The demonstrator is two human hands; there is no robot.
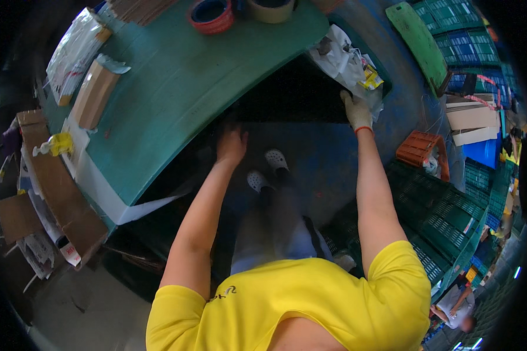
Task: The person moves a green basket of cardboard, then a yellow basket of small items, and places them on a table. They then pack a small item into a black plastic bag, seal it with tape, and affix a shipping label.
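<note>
Taking the green table as the landmark, the leftmost things lay along its left end: one clear plastic packet and one brown cardboard box, the box's long axis running from upper right to lower left, with flattened cardboard stacked just off that edge. On the table's far edge stood two tape rolls, one red and one tan. The left hand, bare, reached forward on a nearly straight arm into the dark space under the table's near edge, back of the hand upward, fingers loosely together and pointing away from the body; whether they pressed on anything in the shadow could not be told. Below the table, between the two arms, two white perforated clogs showed on the blue floor. The right hand, in a pale work glove with a red cuff, stretched on a straight arm to the table's right end, fingers curled together against the lower edge of one bin stuffed with white crumpled wrappers, its long side running from upper left to lower right. Right of the table sat one orange crate, and beyond it stacks of green crates.
</note>
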